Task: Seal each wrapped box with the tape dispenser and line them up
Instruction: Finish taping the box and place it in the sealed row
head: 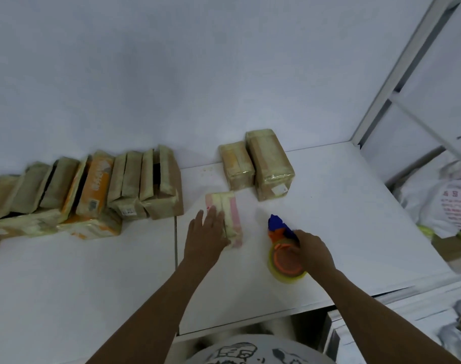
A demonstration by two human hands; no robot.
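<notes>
- My left hand (207, 232) lies on the pink-and-cream wrapped box (234, 215). Its fingers (211, 211) are straight and close together, flat along the box's left side, curled round nothing.
- The pink-and-cream wrapped box lies flat near the middle of the white surface (342, 206), its long side running from the near edge toward the rear edge, with a pale band of tape down its top.
- My right hand (314, 252) holds the blue-and-orange plastic tape dispenser (281, 254). Its fingers are curled round the handle, hidden under the back of the hand.
- The tape dispenser rests on the surface to the right of the box and apart from it, its blue head pointing toward the rear edge and its yellowish roll toward the near edge.
- Two brown taped cardboard boxes stand side by side by the rear edge, touching each other: the smaller (237, 165) on the left, the larger (270, 164) on the right.
- A row of brown and orange taped packages (106, 185) runs along the rear edge toward the left, standing on edge and leaning together, with a few lying flat in front.
- Past the right edge stand a grey metal shelf frame (397, 82) and a white plastic bag with red print (444, 203).
</notes>
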